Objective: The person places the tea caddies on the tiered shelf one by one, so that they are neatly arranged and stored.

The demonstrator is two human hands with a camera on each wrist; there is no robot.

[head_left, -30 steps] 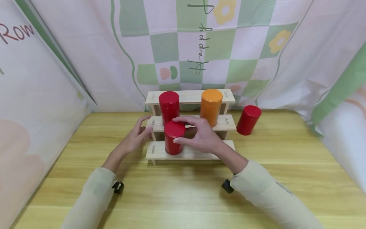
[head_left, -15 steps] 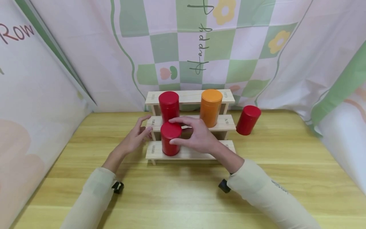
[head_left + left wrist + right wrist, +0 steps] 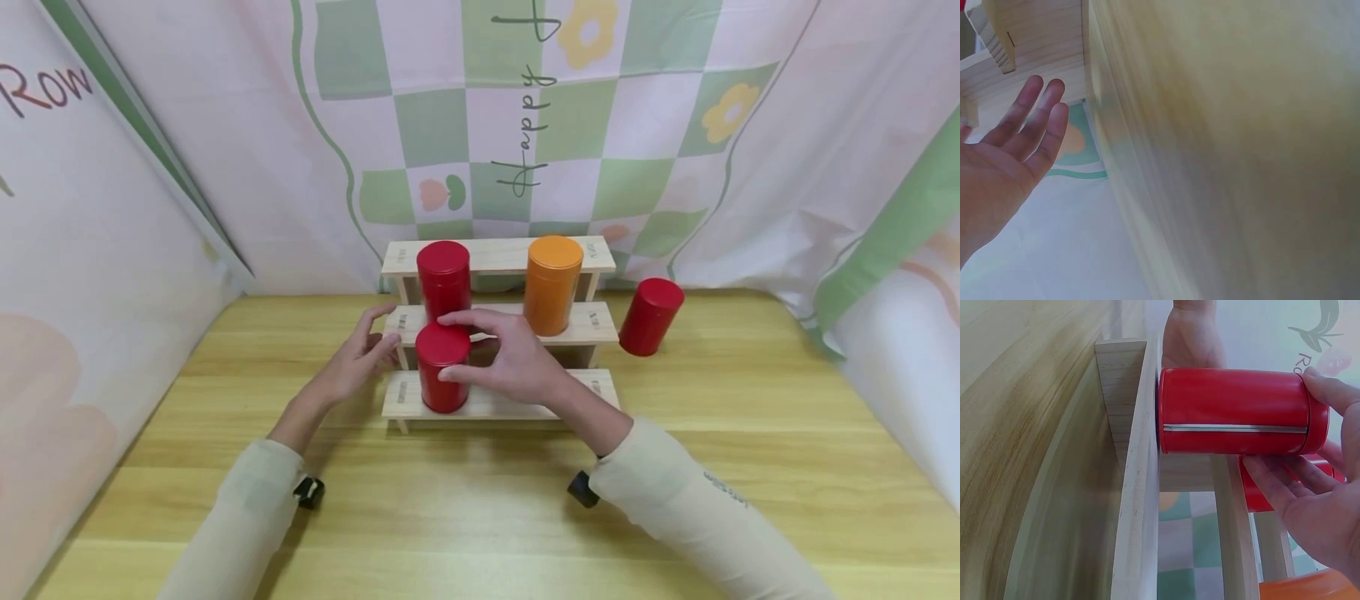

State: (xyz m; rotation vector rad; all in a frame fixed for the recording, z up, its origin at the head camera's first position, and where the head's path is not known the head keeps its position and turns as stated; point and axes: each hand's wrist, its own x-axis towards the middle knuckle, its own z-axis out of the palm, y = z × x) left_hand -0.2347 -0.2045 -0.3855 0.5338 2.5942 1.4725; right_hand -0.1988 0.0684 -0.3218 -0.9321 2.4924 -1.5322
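My right hand holds a red canister near its lid, thumb on one side and fingers on the other. The canister stands upright on the bottom step of a three-step wooden rack, towards the left end. In the right wrist view a silvery seam runs down the red canister, and its base meets the board. At the rack's left end is my left hand, its fingers extended beside the middle step in the left wrist view; whether they touch the wood I cannot tell.
Another red canister and an orange canister stand on the middle step. A third red canister stands on the wooden table, right of the rack. A checked curtain hangs behind.
My right hand has moved the red canister a short way left along the bottom step. The left hand has stayed at the rack's left end.
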